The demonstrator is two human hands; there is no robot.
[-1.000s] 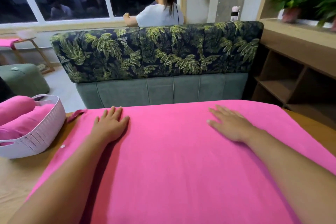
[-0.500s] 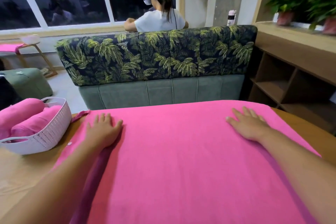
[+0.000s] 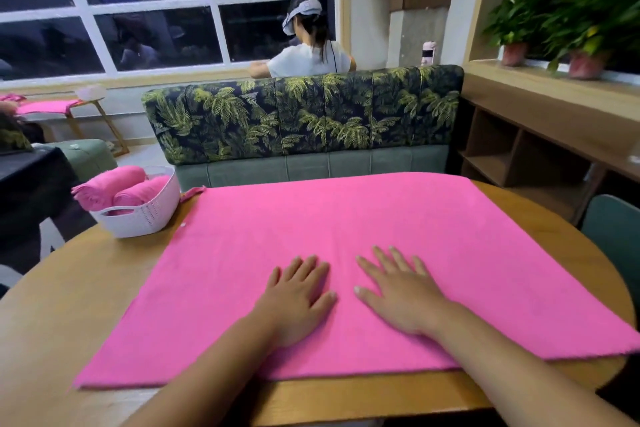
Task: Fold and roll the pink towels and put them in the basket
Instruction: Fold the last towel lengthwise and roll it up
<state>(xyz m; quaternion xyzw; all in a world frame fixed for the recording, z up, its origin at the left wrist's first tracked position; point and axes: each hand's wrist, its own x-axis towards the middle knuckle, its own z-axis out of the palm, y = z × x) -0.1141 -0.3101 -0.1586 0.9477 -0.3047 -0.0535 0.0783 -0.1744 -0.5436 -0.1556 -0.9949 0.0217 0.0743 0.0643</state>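
A large pink towel (image 3: pixel 381 218) lies spread flat over the round wooden table (image 3: pixel 69 305). My left hand (image 3: pixel 298 295) and my right hand (image 3: pixel 398 291) both rest flat on it near its middle, side by side, fingers straight and pointing away from me. A white plastic basket (image 3: pixel 145 215) stands at the table's far left edge. Two rolled pink towels (image 3: pixel 114 187) lie inside it, their ends sticking out over the rim.
A leaf-patterned sofa back (image 3: pixel 304 114) stands just beyond the table. A person (image 3: pixel 308 52) sits behind it, facing the window. Wooden shelves (image 3: pixel 519 149) run along the right. A green chair (image 3: pixel 613 239) stands at the table's right side.
Both hands have slid back from the towel's far corners to its middle, close together. My view has pulled back and now takes in the whole towel and the table's near edge.
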